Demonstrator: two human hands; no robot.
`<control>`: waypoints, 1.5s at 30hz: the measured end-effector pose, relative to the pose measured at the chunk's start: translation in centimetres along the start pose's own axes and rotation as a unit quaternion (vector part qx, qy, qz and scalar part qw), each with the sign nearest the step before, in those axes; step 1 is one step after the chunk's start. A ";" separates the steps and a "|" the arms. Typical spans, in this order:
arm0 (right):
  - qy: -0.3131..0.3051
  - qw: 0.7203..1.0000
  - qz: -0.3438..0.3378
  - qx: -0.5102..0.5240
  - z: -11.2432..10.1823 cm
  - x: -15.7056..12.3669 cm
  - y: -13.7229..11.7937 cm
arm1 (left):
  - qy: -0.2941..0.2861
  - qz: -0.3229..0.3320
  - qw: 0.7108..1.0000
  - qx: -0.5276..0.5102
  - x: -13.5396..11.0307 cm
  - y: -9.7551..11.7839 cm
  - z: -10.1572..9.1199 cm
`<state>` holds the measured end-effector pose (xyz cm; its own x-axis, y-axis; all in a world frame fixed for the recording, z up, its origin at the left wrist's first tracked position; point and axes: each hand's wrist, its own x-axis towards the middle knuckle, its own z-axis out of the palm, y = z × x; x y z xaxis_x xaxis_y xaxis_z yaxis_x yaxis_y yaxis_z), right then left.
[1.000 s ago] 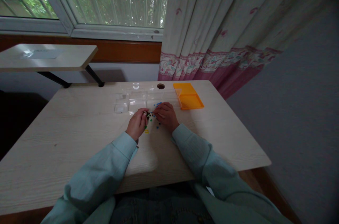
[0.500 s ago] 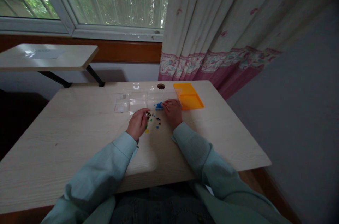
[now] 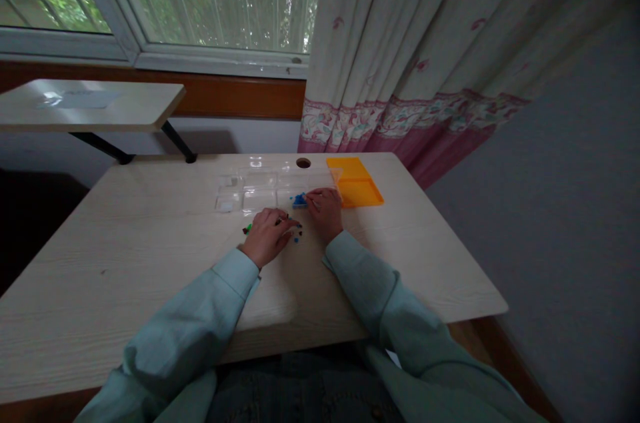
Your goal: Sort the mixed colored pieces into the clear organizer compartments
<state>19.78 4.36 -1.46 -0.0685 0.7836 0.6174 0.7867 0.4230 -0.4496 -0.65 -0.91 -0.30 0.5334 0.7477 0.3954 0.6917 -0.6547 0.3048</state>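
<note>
Tiny coloured pieces that look like toy bricks (image 3: pixel 296 240) lie scattered on the table between my hands. Over them reaches my left hand (image 3: pixel 267 235), its fingers stretched out and apart, touching or just above a few dark pieces. My right hand (image 3: pixel 326 215) is closed, thumb and fingers pinching the right side of a blue cluster of small bricks (image 3: pixel 299 200). That cluster is at the near edge of a clear plastic compartment tray (image 3: pixel 260 191). Green and dark pieces (image 3: pixel 247 229) show left of my left hand; others are hidden beneath it.
An orange tray (image 3: pixel 357 183) lies right of the clear one. Behind them is a round cable hole (image 3: pixel 303 163) in the table (image 3: pixel 150 263). A raised shelf (image 3: pixel 95 106) stands at the back left, and a curtain (image 3: pixel 380 76) hangs behind.
My left hand has moved slightly right and its fingers have spread over the loose pieces, covering the yellow one. My right hand stays at the blue cluster.
</note>
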 end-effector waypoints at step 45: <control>-0.012 1.000 -0.010 0.010 -0.1 0.0 -0.3 | 0.061 -0.067 0.995 -0.043 0.4 -0.3 -0.2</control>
<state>19.57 4.15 -1.25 -0.0999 0.7853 0.6110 0.7726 0.4482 -0.4497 -0.76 -0.40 -0.11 0.3719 0.8137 0.4468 0.7059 -0.5604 0.4331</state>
